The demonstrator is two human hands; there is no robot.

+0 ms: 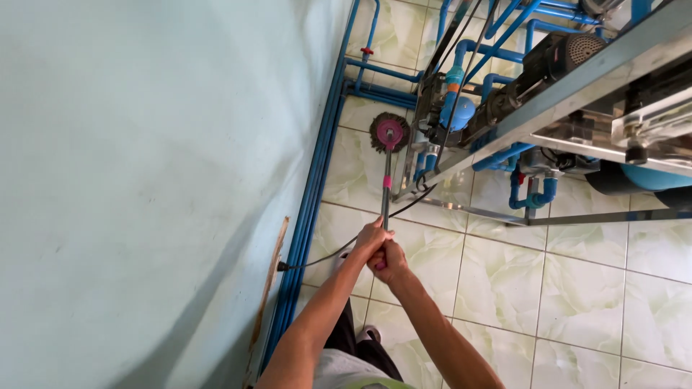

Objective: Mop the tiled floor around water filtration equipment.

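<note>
Both hands stacked, left hand (pixel 370 240) and right hand (pixel 389 262) wrapped tight round the mop handle (pixel 386 194), head (pixel 389 132) ahead beside the blue pipes (pixel 310 194), best kept flat

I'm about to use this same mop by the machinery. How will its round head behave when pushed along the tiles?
The mop head looks like a soft fringe around a pink disc, so it probably flexes and glides. The thin handle seems stiff and light; both hands grip its end. The fringe might snag the blue pipes.
</note>
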